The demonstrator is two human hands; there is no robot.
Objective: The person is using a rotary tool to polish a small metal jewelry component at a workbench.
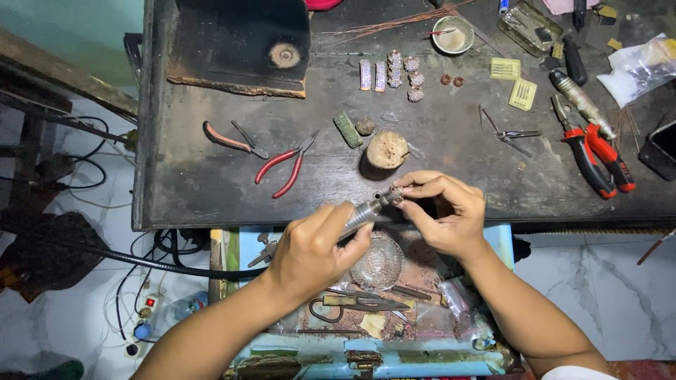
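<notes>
Below the dark workbench (211, 197) edge, the left hand (310, 253) grips a metal rotary handpiece (362, 214). Just right of it, the right hand (443, 214) pinches its tip, perhaps a small bit. Beyond lie 2 red pliers (285, 165).

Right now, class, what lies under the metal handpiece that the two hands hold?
Under the metal handpiece, a clear glass dish sits in a cluttered tray beside dark scissors. The left hand and right hand cover part of the tray.
</notes>
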